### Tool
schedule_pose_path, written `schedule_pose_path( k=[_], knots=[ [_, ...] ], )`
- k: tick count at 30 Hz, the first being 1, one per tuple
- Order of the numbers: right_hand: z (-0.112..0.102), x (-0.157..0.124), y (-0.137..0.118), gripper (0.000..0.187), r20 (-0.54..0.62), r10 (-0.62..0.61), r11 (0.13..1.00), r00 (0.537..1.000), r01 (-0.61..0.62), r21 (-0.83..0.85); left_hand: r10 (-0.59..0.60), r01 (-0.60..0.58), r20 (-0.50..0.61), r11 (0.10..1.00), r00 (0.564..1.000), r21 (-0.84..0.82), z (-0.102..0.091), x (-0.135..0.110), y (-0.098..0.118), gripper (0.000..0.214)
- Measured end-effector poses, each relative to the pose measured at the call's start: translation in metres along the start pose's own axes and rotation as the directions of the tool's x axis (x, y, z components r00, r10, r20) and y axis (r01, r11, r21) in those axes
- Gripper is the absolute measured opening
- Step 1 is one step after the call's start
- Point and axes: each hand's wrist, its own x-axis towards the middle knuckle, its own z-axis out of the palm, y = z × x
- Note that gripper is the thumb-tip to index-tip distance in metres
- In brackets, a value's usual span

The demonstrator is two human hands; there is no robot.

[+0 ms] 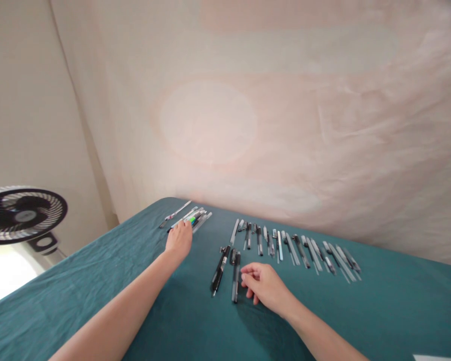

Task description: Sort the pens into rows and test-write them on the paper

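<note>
My left hand reaches far forward onto a small pile of pens at the back left of the table, fingers curled over them; whether it grips one is hidden. My right hand rests nearer me with its fingers loosely bent, fingertips beside a black and clear pen. Another black pen lies just left of that one. A long row of pens and pen parts runs to the right along the table's far side.
The table is covered with a teal cloth. A pale fabric backdrop hangs close behind it. A black standing fan is at the left, beyond the table edge. A white corner shows at the bottom right.
</note>
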Motion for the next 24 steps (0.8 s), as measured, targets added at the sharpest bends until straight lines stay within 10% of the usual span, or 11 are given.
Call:
schedule_pose_path(
  k=[10,16,20,24],
  knots=[
    [-0.001,0.0,0.001,0.026,0.005,-0.002,1.0,1.0,0.002,0.021,-0.034,0.052,0.07,0.965,0.997,-0.259,-0.005,0.011,-0.012,0.023],
    [-0.007,0.003,-0.001,0.025,0.009,-0.01,0.998,1.0,0.01,0.066,0.091,-0.039,0.072,0.843,0.993,-0.536,-0.032,0.007,0.019,0.025],
    [-0.026,0.001,-0.018,0.031,-0.105,-0.052,0.984,0.993,0.069,0.165,0.266,-0.059,0.159,0.659,0.951,-0.75,-0.053,-0.024,0.063,0.029],
    [-0.044,-0.003,-0.034,0.036,-0.254,-0.081,0.925,0.964,0.168,0.341,0.49,0.366,0.389,0.146,0.78,-0.919,-0.062,-0.065,0.1,0.026]
  ],
)
